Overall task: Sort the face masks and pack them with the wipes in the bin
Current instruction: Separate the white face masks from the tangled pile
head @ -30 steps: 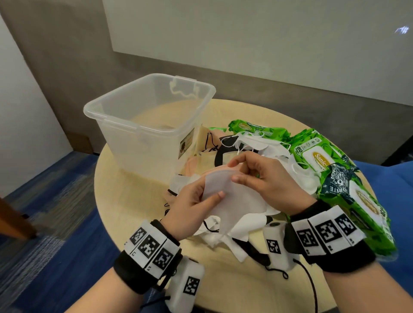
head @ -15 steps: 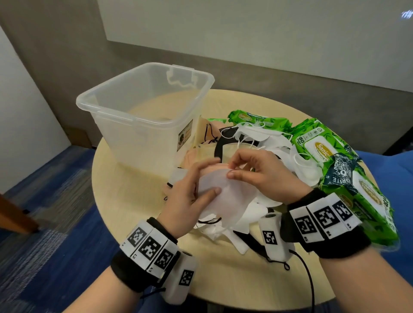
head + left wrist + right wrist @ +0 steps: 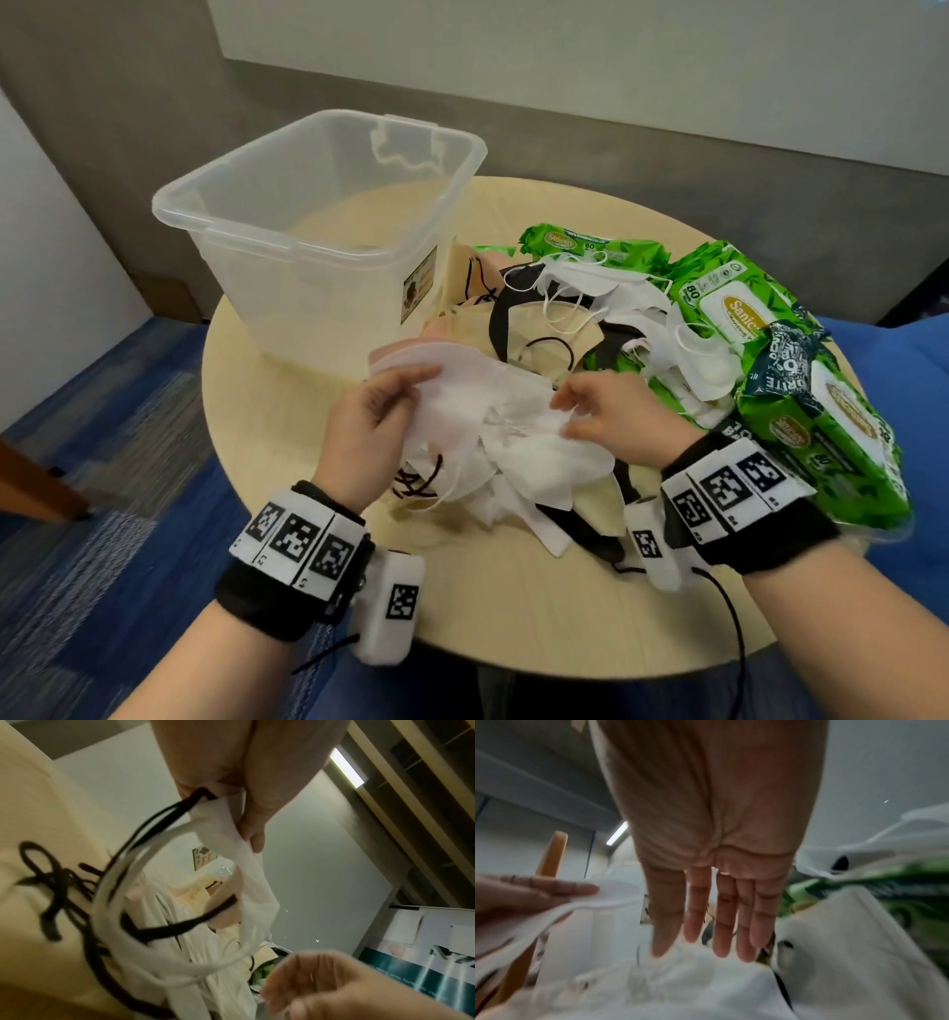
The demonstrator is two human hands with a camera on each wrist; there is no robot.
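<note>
My left hand [image 3: 411, 393] pinches a small stack of white and pink face masks [image 3: 462, 383] just above the pile; the wrist view shows its fingers [image 3: 253, 833] on a white mask [image 3: 223, 821] with ear loops dangling. Fingers straight, my right hand [image 3: 580, 411] hovers over a loose white mask [image 3: 544, 452] and holds nothing; its fingers [image 3: 718, 923] point down at the white masks [image 3: 680, 973]. More white, beige and black masks [image 3: 554, 329] lie heaped mid-table. The clear plastic bin [image 3: 231, 226] stands at the back left. Green wipes packs [image 3: 821, 437] lie on the right.
Everything sits on a round light wooden table [image 3: 513, 616]. Two more green wipes packs [image 3: 729, 308] [image 3: 590, 246] lie behind the mask pile. Blue carpet surrounds the table, and a wooden furniture leg [image 3: 31, 493] stands at the left edge.
My right hand has let go of the mask stack and moved right and down onto the pile. The left hand keeps the stack and has shifted slightly left.
</note>
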